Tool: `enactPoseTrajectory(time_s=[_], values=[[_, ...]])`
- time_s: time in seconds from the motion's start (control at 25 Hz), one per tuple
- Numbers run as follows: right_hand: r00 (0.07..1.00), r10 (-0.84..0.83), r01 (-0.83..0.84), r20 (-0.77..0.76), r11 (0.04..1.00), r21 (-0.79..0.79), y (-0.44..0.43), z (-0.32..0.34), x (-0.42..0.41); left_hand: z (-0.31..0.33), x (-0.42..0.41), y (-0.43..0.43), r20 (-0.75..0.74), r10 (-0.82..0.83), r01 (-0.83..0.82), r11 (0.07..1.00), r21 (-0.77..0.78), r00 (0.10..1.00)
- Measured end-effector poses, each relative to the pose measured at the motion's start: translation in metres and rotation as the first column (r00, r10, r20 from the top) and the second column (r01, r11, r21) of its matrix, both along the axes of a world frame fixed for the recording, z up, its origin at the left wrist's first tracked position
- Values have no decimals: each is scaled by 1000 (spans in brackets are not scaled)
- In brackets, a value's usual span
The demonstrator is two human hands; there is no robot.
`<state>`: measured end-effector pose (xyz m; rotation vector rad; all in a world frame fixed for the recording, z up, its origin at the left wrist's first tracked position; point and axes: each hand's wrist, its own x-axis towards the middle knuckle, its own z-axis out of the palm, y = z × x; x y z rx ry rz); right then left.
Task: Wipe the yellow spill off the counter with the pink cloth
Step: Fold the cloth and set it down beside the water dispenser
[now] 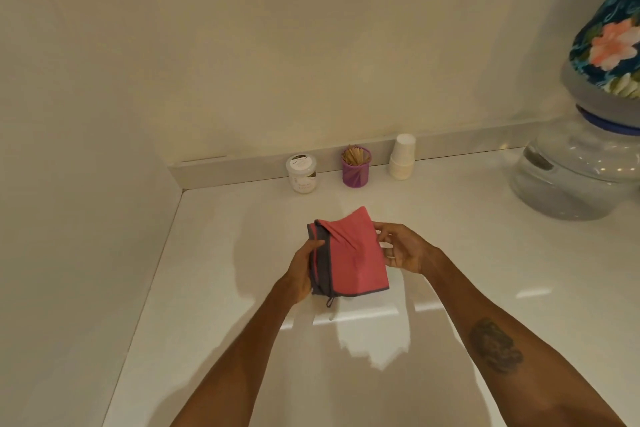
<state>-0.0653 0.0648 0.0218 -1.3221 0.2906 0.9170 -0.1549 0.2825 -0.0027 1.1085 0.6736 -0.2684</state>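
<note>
A folded pink cloth point(353, 253) with a dark grey border and a small hanging loop is held just above the white counter point(214, 305), near its middle. My left hand point(304, 270) grips the cloth's left, grey-edged side. My right hand point(401, 248) pinches its right edge with the fingertips. No yellow spill shows on the visible counter; the patch under the cloth and hands is hidden.
Along the back ledge stand a white jar point(302, 173), a purple cup of wooden sticks point(356, 166) and stacked white paper cups point(402, 157). A large water dispenser bottle point(575, 170) with a floral cover point(613, 45) fills the right corner. A wall bounds the left.
</note>
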Motion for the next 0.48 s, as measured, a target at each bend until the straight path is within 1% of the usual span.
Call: enactPoseTrajectory(time_s=[0.16, 0.28, 0.36, 0.48], values=[[1000, 12, -13, -11, 998, -54, -65, 10, 31, 10, 37, -63, 57, -38, 40, 999, -27, 998], [1000, 17, -15, 19, 994, -111, -123, 12, 55, 12, 68, -117, 59, -67, 69, 997, -34, 996], [997, -3, 13, 73, 989, -150, -162, 13, 72, 17, 90, -159, 63, -87, 92, 993, -70, 994], [980, -37, 88, 198, 964, -253, -212, 13, 96, 21, 123, -217, 62, -102, 109, 988, -107, 993]])
